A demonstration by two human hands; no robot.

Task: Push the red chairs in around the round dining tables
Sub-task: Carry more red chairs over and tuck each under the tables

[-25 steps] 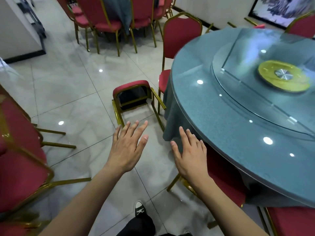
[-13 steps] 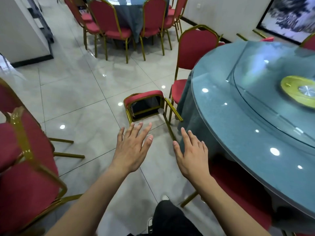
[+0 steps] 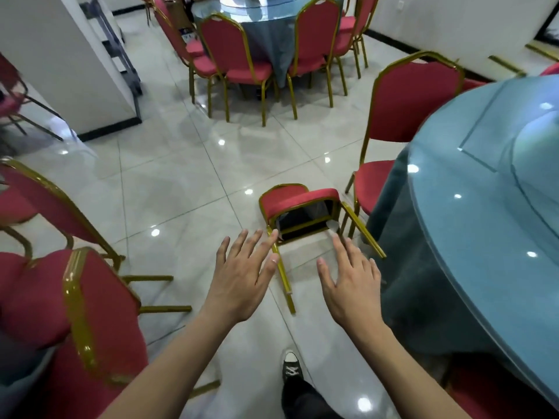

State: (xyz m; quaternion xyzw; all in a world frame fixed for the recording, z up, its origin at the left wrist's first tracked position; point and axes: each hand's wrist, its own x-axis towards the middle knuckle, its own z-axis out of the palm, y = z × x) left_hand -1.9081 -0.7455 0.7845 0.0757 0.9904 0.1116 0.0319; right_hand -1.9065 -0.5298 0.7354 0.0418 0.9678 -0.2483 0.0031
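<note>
Head view, looking down at a glossy pale-tiled floor (image 3: 169,176). Landmark: the round dining worktop with teal cloth and glass top (image 3: 484,237), filling the right side of frame.

Just left of that worktop's edge, a red-cushioned chair with gold metal frame lies tipped over on the floor (image 3: 299,204). Its black seat underside faces the camera and its gold legs point toward the viewer. Beyond it, an upright red padded chair with gold frame (image 3: 408,116) stands at the worktop, seat tucked partly under the hanging cloth.

Left hand (image 3: 242,279): fingers spread and straight, palm down, holding nothing. In the frame it overlaps the toppled chair's left leg, but whether it touches cannot be told. Right hand (image 3: 351,285): also fingers spread, palm down, holding nothing, nearer the worktop's cloth, over the gap between the chair's two near legs. Contact cannot be told.

Far from the worktop, at the left frame edge, more red chairs with gold frames (image 3: 60,297) lie tilted or stacked, close to the camera. At top centre, well apart from the landmark worktop, a second round teal-clothed table (image 3: 272,13) has red chairs (image 3: 242,55) pushed in around it. A white pillar with dark base (image 3: 60,71) stands upper left. A black sneaker with white toe (image 3: 292,368) rests on the floor below the hands.
</note>
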